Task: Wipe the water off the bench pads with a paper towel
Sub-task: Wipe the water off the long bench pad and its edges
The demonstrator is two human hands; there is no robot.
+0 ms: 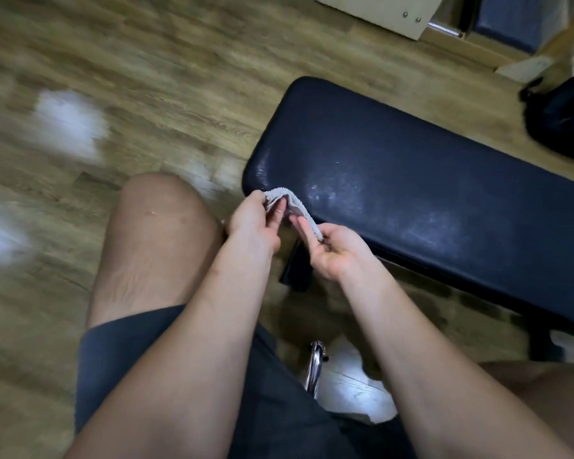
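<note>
**Currently: towel held at the bench's near end**

- Paper towel [294, 207]: folded, strung between your two hands, just off the pad's near-left corner.
- Left hand [251, 220]: grip pinches the upper end.
- Right hand [337, 251]: grip pinches the lower end; nearer the pad.
- Bench pad [411, 180]: wet sheen lies right of the towel; long axis runs away rightward.

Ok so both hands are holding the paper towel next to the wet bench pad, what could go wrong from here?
1. The paper towel is a small folded wad held between the left hand and right hand; it may soak through before clearing the wide wet patches on the bench pad.
2. Wiping from this near end could push water over the pad's edge onto the wooden floor.
3. Damp paper might tear or shed bits on the textured pad.
</note>
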